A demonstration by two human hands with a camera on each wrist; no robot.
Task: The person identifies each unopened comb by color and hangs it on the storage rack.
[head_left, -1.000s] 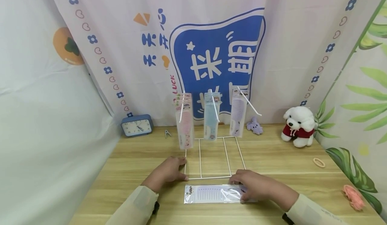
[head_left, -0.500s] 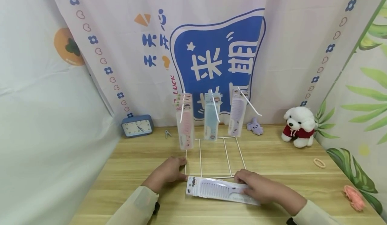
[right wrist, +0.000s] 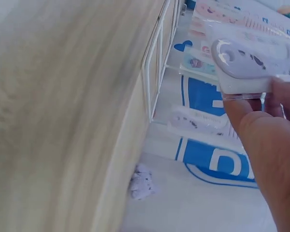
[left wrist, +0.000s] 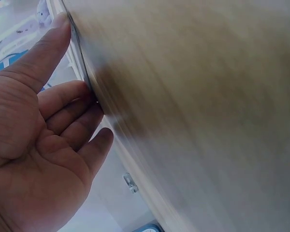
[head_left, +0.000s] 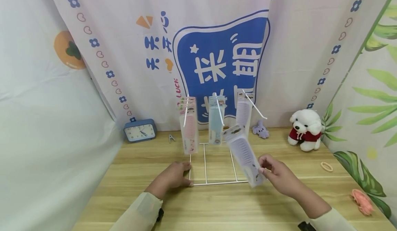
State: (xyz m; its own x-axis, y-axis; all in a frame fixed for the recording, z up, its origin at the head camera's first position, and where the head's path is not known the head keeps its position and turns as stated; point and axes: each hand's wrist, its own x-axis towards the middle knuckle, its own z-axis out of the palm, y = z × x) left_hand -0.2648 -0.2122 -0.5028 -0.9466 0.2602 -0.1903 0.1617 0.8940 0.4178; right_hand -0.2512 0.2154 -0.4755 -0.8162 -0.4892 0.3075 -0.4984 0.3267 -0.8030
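My right hand [head_left: 279, 177] pinches a packaged purple comb [head_left: 243, 151] by its lower handle end, raised and tilted over the right part of a white wire rack [head_left: 217, 183]. The header of the pack points up toward the rack's right hook [head_left: 255, 107]. In the right wrist view the thumb [right wrist: 251, 128] lies along the pack's edge. At the rack's front left corner, my left hand [head_left: 172, 176] holds the base wire with thumb and fingers. Packaged pink combs [head_left: 190, 131], blue combs [head_left: 214, 127] and a purple comb [head_left: 243, 112] hang from the rack's hooks.
A blue clock [head_left: 140, 130] and a small clip [head_left: 172, 138] stand back left. Behind the rack, to the right, are a purple toy [head_left: 261, 130] and a plush dog [head_left: 306, 130]. A beige ring [head_left: 327, 167] and a pink hair claw [head_left: 362, 202] lie at right.
The purple comb pack has been lifted off the table in front of the rack and turned header-up, moving toward the right hook. My left hand has stayed at the rack's corner.
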